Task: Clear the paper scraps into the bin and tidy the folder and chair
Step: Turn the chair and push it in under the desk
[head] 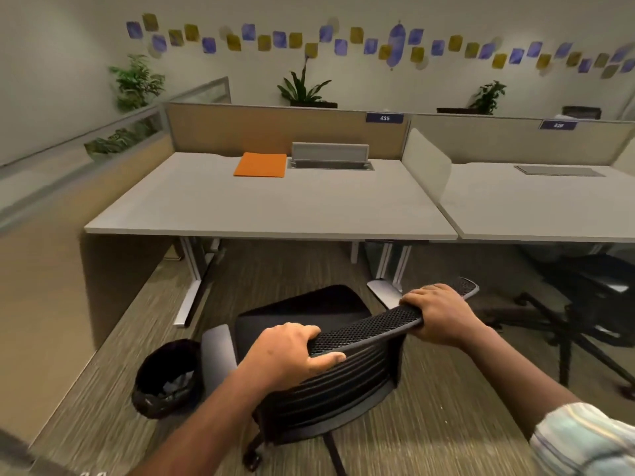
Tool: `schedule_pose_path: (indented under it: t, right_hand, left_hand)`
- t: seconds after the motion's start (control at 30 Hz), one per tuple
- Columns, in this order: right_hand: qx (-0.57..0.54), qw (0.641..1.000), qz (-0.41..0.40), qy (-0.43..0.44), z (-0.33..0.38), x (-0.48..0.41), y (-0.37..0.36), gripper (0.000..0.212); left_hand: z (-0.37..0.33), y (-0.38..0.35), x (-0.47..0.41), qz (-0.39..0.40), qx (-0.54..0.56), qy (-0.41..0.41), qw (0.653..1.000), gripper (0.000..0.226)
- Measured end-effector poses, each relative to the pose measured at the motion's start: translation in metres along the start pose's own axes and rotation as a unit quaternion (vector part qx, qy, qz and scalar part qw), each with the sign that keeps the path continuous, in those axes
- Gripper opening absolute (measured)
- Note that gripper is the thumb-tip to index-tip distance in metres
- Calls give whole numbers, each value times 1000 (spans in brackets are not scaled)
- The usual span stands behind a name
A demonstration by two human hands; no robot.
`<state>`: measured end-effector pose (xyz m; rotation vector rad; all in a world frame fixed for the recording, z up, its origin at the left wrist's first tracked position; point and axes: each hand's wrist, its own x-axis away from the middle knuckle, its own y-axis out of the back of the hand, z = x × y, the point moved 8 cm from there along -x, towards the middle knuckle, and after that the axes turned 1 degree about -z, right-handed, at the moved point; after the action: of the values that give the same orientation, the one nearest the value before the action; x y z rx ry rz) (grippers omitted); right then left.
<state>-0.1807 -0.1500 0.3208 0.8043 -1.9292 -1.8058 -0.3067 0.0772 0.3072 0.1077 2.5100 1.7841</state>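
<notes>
On carpet in front of pale grey desk (pixel 275 214): black mesh-backed office chair (pixel 330 379) standing well clear of desk edge, seat pointing roughly toward desk but skewed. Left hand (pixel 292 352) and right hand (pixel 439 314) both gripping backrest top rail, fingers curling over, thumbs under. Rail's long axis running left-low to right-high, right hand nearer desk. Judgement: chair needing squaring, then push forward under desktop. Orange flat folder (pixel 261 164) lying at desk rear. Round black lined bin (pixel 168 379) sitting just left of chair, crumpled paper scraps (pixel 178 383) inside.
</notes>
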Motion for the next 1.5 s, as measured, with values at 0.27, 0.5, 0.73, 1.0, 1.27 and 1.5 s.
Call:
schedule_pose_path:
  t: [0.27, 0.5, 0.73, 1.0, 1.27, 1.5]
  right_hand:
    - [-7, 999, -40, -27, 61, -29, -2, 76]
    - [-14, 994, -100, -49, 103, -60, 1, 83]
    - [-26, 993, -99, -62, 111, -98, -5, 83]
    - [-18, 993, -81, -82, 114, -146, -12, 86]
    - [-29, 992, -96, -81, 111, -206, -13, 97]
    - [-31, 990, -106, -84, 101, -260, -24, 77]
  left_hand:
    - [75, 33, -6, 11, -1, -32, 999, 98]
    - [135, 65, -19, -38, -20, -53, 998, 77]
    - [168, 76, -45, -61, -56, -87, 993, 70]
    - [205, 83, -79, -65, -79, -86, 991, 84]
    - [237, 100, -112, -127, -164, -38, 977, 101]
    - [272, 109, -156, -114, -108, -25, 987, 97]
